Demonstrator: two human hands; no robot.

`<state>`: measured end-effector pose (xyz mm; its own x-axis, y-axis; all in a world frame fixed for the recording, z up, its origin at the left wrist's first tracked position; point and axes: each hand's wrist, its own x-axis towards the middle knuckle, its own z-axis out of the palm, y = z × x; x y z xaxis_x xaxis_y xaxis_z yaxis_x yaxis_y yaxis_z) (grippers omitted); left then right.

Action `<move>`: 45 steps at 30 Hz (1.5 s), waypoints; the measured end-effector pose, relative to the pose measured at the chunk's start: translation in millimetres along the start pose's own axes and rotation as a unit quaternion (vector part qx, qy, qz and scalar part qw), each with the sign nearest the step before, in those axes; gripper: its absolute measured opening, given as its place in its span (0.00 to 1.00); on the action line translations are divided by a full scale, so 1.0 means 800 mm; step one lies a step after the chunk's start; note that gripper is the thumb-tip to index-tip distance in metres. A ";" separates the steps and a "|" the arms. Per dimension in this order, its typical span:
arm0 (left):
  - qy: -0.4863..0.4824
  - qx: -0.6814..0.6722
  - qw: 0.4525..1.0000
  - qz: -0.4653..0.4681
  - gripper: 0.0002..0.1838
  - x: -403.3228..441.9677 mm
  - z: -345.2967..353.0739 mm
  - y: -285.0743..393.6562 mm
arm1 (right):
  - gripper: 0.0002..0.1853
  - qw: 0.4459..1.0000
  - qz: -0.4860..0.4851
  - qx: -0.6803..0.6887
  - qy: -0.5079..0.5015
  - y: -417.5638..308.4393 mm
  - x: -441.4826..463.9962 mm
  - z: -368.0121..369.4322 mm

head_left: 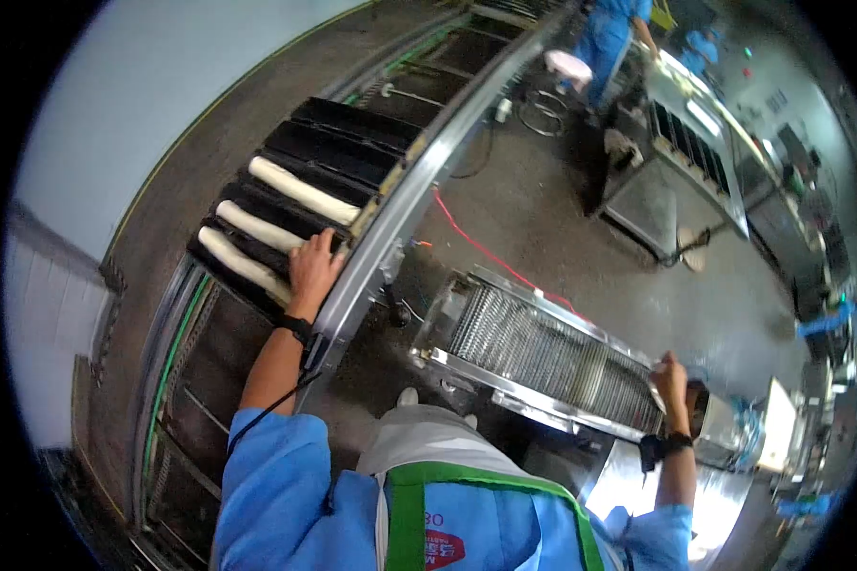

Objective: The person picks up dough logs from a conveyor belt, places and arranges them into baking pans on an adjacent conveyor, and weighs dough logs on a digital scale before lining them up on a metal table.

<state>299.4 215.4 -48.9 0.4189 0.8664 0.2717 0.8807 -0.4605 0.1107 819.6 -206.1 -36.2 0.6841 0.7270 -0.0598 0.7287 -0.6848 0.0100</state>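
Black trays (338, 152) with long troughs lie side by side on the rail conveyor at the left. Three long pale dough rolls rest in troughs: the upper roll (303, 190), the middle roll (255, 226) and the lower roll (243, 264). My left hand (316, 271) is at the right end of the middle roll, fingers apart, beside the metal rail (367, 257). On the right, my right hand (671, 381) is closed at the far end of the wire-mesh belt (543, 352); what it holds, if anything, is too small to tell.
A red hose (486, 249) runs along the floor behind the mesh belt. At the upper right stands a metal table (652, 190) with black trays (690, 147). Two people in blue, one person (607, 43) nearer, are at the back. A pale wall borders the left.
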 end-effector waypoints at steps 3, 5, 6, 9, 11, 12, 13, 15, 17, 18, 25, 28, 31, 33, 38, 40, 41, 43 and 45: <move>0.022 0.024 0.999 0.004 0.24 -0.010 0.004 0.001 | 0.12 0.961 -0.094 0.197 0.168 -0.034 0.018 -0.120; 0.037 0.021 0.999 0.004 0.26 -0.013 0.004 0.005 | 0.16 0.892 -0.069 0.434 0.105 -0.093 0.025 -0.215; 0.034 0.023 0.999 0.000 0.26 -0.015 0.003 0.007 | 0.14 0.877 -0.061 0.463 0.115 -0.125 0.026 -0.250; 0.030 0.010 0.999 -0.004 0.26 -0.018 0.009 0.007 | 0.18 0.818 -0.128 0.547 0.128 -0.207 0.046 -0.313; 0.029 0.002 1.000 -0.004 0.25 -0.020 0.007 0.009 | 0.18 0.788 -0.162 0.579 0.132 -0.271 0.065 -0.336; 0.026 0.011 1.000 0.000 0.25 -0.020 0.004 0.009 | 0.17 0.765 -0.167 0.611 0.119 -0.312 0.069 -0.340; 0.012 0.007 1.000 -0.004 0.26 -0.022 0.003 0.011 | 0.17 0.729 -0.181 0.654 0.092 -0.343 0.088 -0.332; -0.012 0.013 1.000 -0.003 0.26 -0.026 0.006 0.011 | 0.15 0.703 -0.217 0.677 0.023 -0.420 0.114 -0.316; -0.017 0.002 1.000 -0.008 0.26 -0.028 0.002 0.012 | 0.15 0.643 -0.248 0.721 -0.064 -0.498 0.148 -0.276; -0.019 -0.009 1.000 -0.011 0.26 -0.027 -0.002 0.012 | 0.19 0.629 -0.297 0.708 -0.120 -0.531 0.174 -0.245; 0.025 -0.006 1.000 0.002 0.24 -0.017 -0.002 0.005 | 0.24 0.779 -0.246 0.481 -0.320 -0.521 0.196 -0.122; 0.065 -0.091 0.993 0.028 0.23 -0.005 0.000 -0.003 | 0.18 0.869 -0.216 0.369 -0.251 -0.429 0.205 -0.049; 0.024 -0.113 0.993 -0.013 0.22 0.019 -0.011 0.006 | 0.17 0.937 -0.224 0.226 -0.146 -0.284 0.215 0.048; 0.049 -0.078 0.996 0.014 0.24 0.033 0.014 -0.029 | 0.19 0.978 -0.139 0.105 -0.117 -0.232 0.175 0.064; 0.030 -0.025 0.999 0.011 0.24 0.088 0.054 -0.068 | 0.30 0.989 0.080 0.026 -0.119 -0.081 0.099 0.112; 0.044 -0.065 0.996 0.041 0.25 0.120 0.087 -0.101 | 0.34 0.972 0.175 0.052 -0.147 -0.066 0.065 0.075; 0.026 -0.044 0.999 0.019 0.25 0.129 0.082 -0.096 | 0.33 0.972 0.186 0.081 -0.122 -0.057 0.050 0.064; -0.005 0.026 0.999 -0.030 0.24 0.145 0.074 -0.082 | 0.34 0.974 0.169 0.094 -0.121 -0.005 0.045 0.098; -0.007 0.056 0.998 -0.017 0.23 0.153 0.077 -0.091 | 0.32 0.974 0.202 0.059 -0.080 -0.016 0.036 0.082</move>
<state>299.9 366.9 -82.5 0.3897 0.8845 0.2565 0.9138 -0.4061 0.0118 827.9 -179.5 -103.3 0.8930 0.3868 -0.2301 0.3863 -0.9211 -0.0493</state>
